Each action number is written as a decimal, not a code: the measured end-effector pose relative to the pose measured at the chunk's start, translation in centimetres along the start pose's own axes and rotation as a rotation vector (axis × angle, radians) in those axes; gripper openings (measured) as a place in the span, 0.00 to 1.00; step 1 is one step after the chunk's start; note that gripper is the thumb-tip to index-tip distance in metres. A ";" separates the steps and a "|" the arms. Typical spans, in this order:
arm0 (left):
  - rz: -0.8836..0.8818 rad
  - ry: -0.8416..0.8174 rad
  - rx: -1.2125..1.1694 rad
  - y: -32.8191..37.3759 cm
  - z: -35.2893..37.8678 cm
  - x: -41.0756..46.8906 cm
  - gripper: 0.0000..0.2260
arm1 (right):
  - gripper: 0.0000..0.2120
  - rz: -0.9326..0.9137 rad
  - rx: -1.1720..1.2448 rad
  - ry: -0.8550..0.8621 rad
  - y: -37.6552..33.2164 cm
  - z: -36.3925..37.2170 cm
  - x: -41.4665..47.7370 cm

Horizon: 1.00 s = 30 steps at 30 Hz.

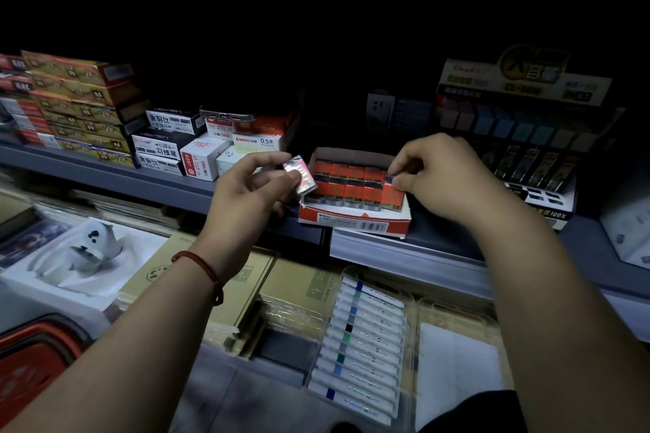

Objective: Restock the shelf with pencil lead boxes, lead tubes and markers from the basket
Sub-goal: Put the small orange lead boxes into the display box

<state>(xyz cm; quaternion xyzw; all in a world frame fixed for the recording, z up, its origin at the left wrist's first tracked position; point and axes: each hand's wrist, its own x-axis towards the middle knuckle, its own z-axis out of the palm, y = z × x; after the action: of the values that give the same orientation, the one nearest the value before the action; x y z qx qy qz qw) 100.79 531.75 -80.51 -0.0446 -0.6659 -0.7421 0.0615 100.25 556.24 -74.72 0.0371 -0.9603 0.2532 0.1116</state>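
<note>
I use the open red carton (355, 218) on the shelf (140, 179) as my reference. I count two hands in view, and each has one box. The carton holds two rows of orange lead boxes (346, 188) standing on end. The near row is five across. The far row is partly hidden behind my right hand (432, 172), so I cannot count it fully.

My left hand (253, 186) is just left of the carton's far left corner. Its thumb and fingers are curled round a single wrapped lead box (300, 174). That box is tilted. Its long axis runs diagonally from the upper left down toward the carton's left wall, and its shiny face is turned up at me.

My right hand is over the carton's right end. Thumb and forefinger pinch the top of the end box (391, 192), the rightmost one in the near row. It stands upright with its long axis vertical.

Below the carton, on the lower level, lies one clear marker set (365, 337). Far down to the carton's left is the rim of one red basket (31, 358).
</note>
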 end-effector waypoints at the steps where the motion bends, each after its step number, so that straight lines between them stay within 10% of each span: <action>1: 0.000 -0.013 0.024 0.0 0.0 0.0 0.13 | 0.04 -0.001 0.002 0.030 -0.2 0.2 -0.1; 19: 0.224 -0.098 0.784 0.0 0.4 0.5 0.05 | 0.04 -0.175 0.022 -0.084 -1.7 3.6 -0.7; 30: 0.306 -0.346 0.986 0.3 -1.3 0.0 0.23 | 0.08 -0.131 0.043 -0.144 -0.9 3.6 0.0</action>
<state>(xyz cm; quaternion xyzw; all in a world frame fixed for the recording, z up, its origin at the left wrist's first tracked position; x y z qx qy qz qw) 100.83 530.37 -80.35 -0.2284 -0.9214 -0.3060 0.0721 99.67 553.67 -77.36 0.1201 -0.9557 0.2624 0.0576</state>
